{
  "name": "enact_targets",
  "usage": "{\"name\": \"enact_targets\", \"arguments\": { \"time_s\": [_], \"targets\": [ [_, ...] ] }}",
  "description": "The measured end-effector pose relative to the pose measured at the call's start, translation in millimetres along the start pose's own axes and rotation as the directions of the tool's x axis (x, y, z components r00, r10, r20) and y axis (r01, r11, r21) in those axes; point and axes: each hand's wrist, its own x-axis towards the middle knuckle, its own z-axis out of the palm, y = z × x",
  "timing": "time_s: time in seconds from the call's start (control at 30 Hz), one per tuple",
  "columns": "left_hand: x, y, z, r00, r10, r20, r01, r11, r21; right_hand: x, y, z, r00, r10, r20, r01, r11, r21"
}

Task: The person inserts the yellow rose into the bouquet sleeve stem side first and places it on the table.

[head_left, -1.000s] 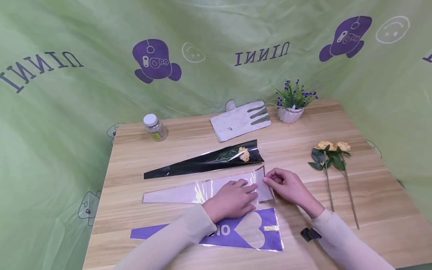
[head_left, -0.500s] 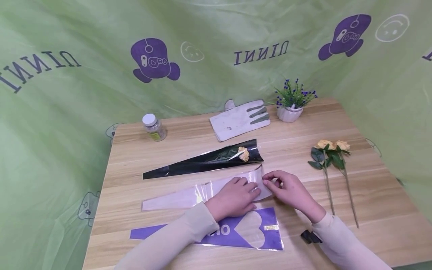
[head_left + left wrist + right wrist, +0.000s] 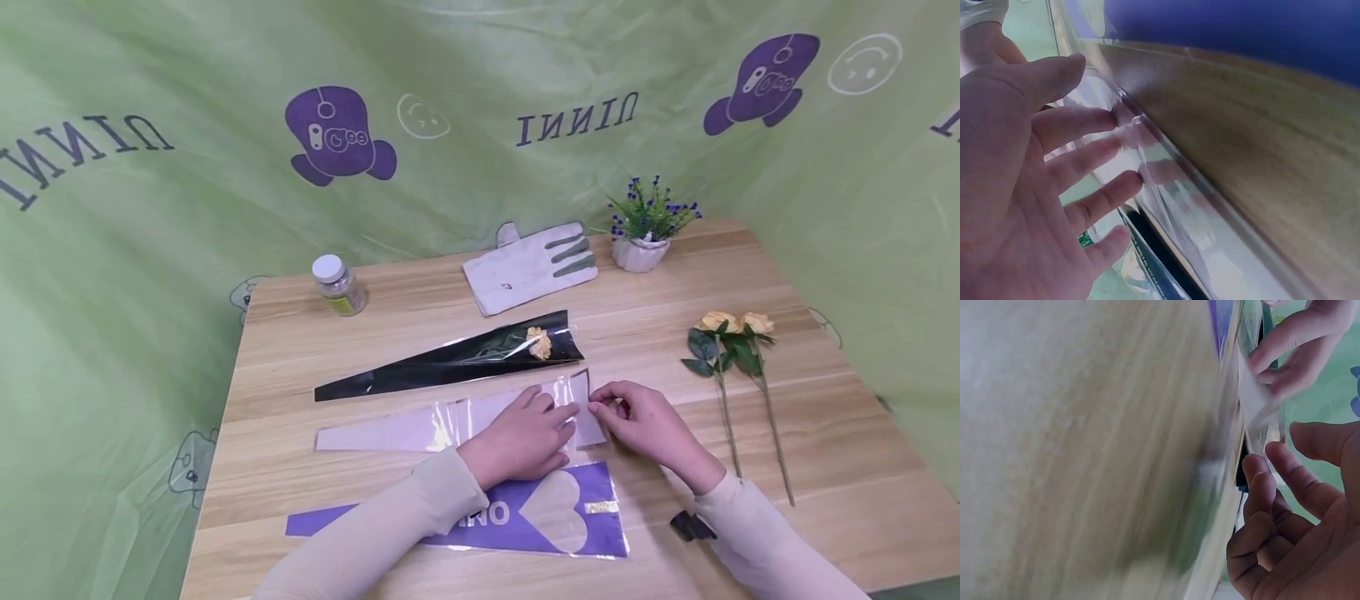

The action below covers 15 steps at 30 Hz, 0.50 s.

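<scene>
A pale flower sleeve [image 3: 397, 430] with a shiny clear film lies across the middle of the table, its wide end to the right. My left hand [image 3: 525, 435] rests on it with fingers spread; in the left wrist view the fingertips [image 3: 1132, 179] meet the film. At the wide end's edge, my right hand [image 3: 645, 421] pinches the sleeve between thumb and index finger, the other fingers curled. Behind lies a black sleeve [image 3: 405, 372] holding a peach rose [image 3: 538, 342]. In front is a purple sleeve [image 3: 600, 529] with a heart-shaped window, partly covered by my left forearm.
Two peach roses with long stems [image 3: 772, 433] lie on the right. Along the back stand a white-capped jar [image 3: 341, 287] and a potted plant with blue flowers [image 3: 641, 253], with white gloves [image 3: 517, 271] between them. A small black object [image 3: 692, 527] lies by the right sleeve.
The pale sleeve's wide end bent upward half a second ago and now lies flatter. My right hand stays at its edge; my left hand has barely moved.
</scene>
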Motion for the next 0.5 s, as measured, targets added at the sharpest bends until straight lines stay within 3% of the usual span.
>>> {"name": "enact_targets", "arguments": {
  "time_s": [0.3,0.43,0.5],
  "targets": [
    [-0.4,-3.3,5.7,1.000,0.009,-0.022,-0.010,1.000,-0.029,-2.3,-5.7,3.9,0.995,-0.101,-0.010,0.101,0.995,-0.008],
    [-0.3,-5.8,10.8,0.997,-0.019,-0.078,0.007,0.990,-0.143,-3.3,-7.1,6.4,0.994,-0.107,-0.006,0.107,0.994,-0.012],
    [0.2,-7.5,11.9,0.992,-0.066,-0.107,0.036,0.966,-0.256,-3.5,-7.3,7.4,0.993,-0.115,-0.010,0.115,0.993,-0.012]
  ]
}}
